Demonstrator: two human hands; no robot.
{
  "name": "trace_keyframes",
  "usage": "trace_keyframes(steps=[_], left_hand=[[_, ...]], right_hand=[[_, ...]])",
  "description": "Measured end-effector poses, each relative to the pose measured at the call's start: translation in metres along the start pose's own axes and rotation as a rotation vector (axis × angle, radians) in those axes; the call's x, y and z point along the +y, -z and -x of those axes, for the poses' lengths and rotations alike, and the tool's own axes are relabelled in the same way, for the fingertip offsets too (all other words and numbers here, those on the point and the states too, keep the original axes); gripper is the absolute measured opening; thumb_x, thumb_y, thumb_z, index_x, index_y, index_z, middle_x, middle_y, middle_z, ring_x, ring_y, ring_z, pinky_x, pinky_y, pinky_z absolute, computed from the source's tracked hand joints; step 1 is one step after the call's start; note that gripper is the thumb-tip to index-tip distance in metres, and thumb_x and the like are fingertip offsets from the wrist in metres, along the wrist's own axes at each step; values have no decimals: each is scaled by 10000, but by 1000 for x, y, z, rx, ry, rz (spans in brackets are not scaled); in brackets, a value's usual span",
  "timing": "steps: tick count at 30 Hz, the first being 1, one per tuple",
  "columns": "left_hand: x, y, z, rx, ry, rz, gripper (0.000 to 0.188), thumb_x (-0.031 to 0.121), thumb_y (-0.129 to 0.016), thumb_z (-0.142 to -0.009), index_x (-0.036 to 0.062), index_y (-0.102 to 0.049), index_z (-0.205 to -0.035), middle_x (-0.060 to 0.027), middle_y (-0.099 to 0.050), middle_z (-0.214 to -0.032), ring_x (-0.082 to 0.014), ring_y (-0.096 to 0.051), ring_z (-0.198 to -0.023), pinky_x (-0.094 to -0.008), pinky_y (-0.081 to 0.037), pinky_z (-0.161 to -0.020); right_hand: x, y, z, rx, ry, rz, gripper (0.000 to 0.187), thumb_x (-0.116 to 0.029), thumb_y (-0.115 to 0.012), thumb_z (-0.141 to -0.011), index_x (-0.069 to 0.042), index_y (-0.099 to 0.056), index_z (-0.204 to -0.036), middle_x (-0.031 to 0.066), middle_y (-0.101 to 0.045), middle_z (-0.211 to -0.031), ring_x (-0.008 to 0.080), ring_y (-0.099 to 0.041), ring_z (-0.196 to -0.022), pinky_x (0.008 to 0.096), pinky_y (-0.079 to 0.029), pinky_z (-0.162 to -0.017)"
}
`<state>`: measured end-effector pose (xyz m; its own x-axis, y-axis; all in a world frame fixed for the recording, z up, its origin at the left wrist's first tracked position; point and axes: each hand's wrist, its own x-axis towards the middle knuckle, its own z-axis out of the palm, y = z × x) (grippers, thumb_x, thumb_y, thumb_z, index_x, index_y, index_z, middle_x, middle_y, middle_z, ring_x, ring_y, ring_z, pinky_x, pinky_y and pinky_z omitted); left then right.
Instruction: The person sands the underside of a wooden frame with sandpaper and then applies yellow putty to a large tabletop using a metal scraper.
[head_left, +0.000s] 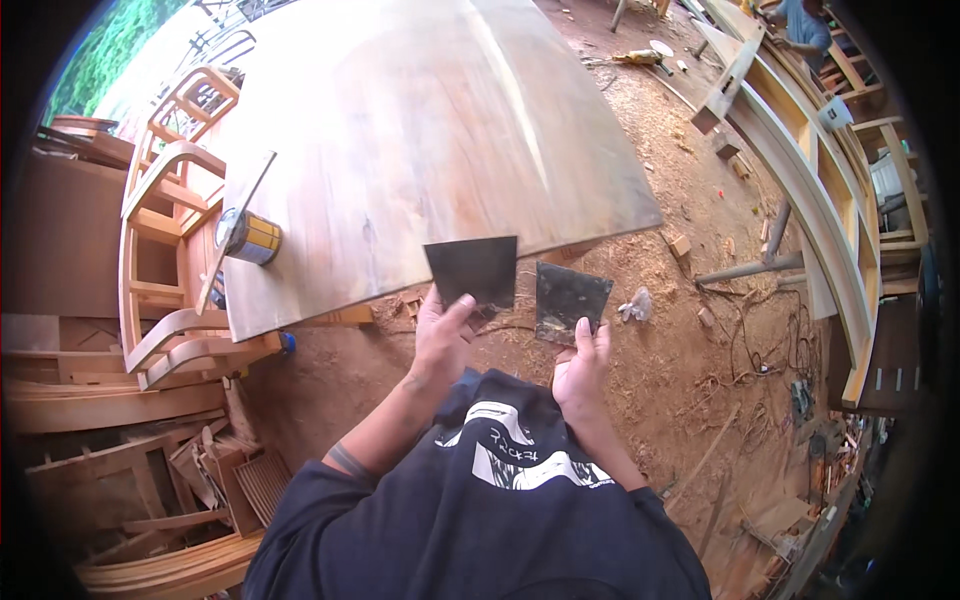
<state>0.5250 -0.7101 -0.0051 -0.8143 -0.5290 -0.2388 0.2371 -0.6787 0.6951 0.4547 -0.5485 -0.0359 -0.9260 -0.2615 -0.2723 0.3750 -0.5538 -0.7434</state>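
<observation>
My left hand is closed on a thin, flat black spreader plate, with the thumb across its lower edge. The plate is held up in front of the near edge of a large wooden tabletop. To its right, my right hand pinches a second dark spreader plate by its lower edge. Pale smears and specks mark this one's face. A small gap separates the two plates. On the tabletop's left side stands a yellow and dark tin, with a long thin stick lying across its top.
Wooden chair frames stand left of the tabletop, above stacked timber. Wood shavings cover the ground at right, where a crumpled plastic scrap lies. A long curved wooden frame lines the right side. Another person is at the far right.
</observation>
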Motion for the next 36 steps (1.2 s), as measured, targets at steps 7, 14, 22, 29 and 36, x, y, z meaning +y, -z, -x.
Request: trace_keyframes(steps=[7,14,22,29,36], left_hand=[[91,74,-49,-7,-67,-209,327,73,-526,-899,-6,-487,-1214,-98,-618,-1106,-186,-633,-964,-329,-521,-852],[137,93,-65,-50,-103,-1284,344,263,-759,-761,-14,-574,-848,-163,-615,-680,-285,-600,-581,-376,-495,-588],[296,209,-85,496,-599,-1964,660,178,-791,-686,-3,-459,-1226,-225,-521,-1124,-390,-521,-1041,-449,-427,-917],[327,279,-71,605,-117,-2011,574,137,-662,-778,-24,-431,-1278,-279,-525,-1116,-429,-564,-1009,-466,-469,-868],[358,261,-92,684,25,-1869,416,301,-639,-815,-52,-560,-1021,-279,-582,-981,-422,-588,-937,-461,-472,-840]], right_hand=[[68,-94,-16,-143,-124,125,362,-12,-495,-859,-36,-436,-1215,97,-557,-1141,198,-583,-1002,347,-506,-858],[110,-160,-11,-253,-211,287,318,-91,-590,-916,1,-483,-1201,100,-608,-1114,188,-608,-979,330,-491,-881],[125,-157,-28,-260,-114,498,228,-63,-615,-897,22,-574,-1104,84,-634,-1085,132,-586,-931,270,-441,-875],[123,-171,-40,-333,-109,601,223,-62,-635,-885,32,-583,-1080,71,-645,-1042,128,-576,-923,268,-431,-874],[121,-164,-44,-334,-33,694,278,-59,-622,-893,33,-554,-1147,94,-609,-1142,139,-562,-992,282,-426,-908]])
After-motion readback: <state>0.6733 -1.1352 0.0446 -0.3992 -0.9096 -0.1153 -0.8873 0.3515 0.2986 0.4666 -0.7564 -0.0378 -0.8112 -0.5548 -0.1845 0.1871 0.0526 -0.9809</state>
